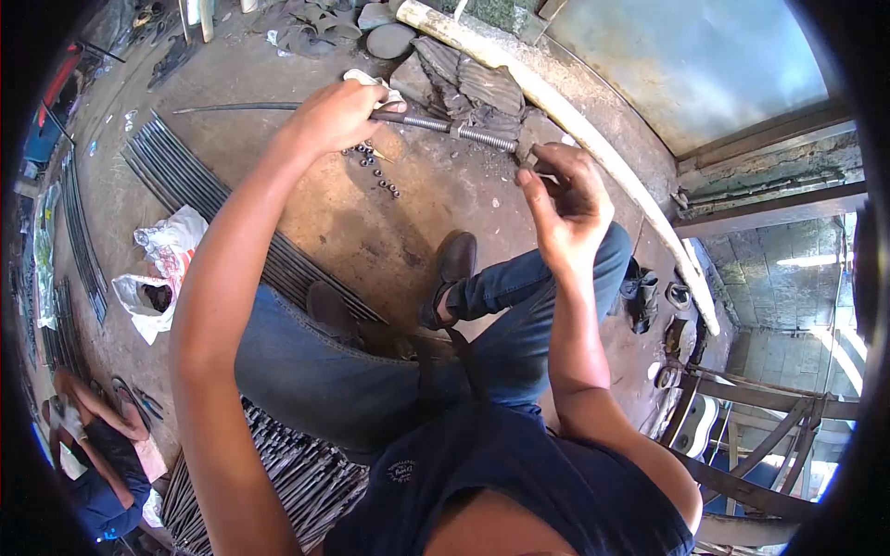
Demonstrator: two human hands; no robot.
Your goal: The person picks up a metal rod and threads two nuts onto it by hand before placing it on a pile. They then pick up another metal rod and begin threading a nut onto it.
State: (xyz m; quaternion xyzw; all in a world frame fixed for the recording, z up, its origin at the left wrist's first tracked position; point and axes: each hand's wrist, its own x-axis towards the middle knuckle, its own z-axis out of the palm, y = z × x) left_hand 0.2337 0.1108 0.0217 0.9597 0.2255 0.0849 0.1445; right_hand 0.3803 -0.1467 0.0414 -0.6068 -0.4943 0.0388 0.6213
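Observation:
My left hand is wrapped around a long metal rod, with a crumpled white cloth bunched at its fingers. The rod lies roughly level across the view, its right portion threaded, with a nut partway along the thread. Close to the threaded tip, my right hand pinches a small dark nut between thumb and fingers. Several loose nuts are scattered on the floor below my left hand.
Bundled dark rods extend under my left arm; more threaded rods are piled beside my legs. A white plastic bag sits at left. Another person is at lower left. A pale pole curves past stacked dark pieces.

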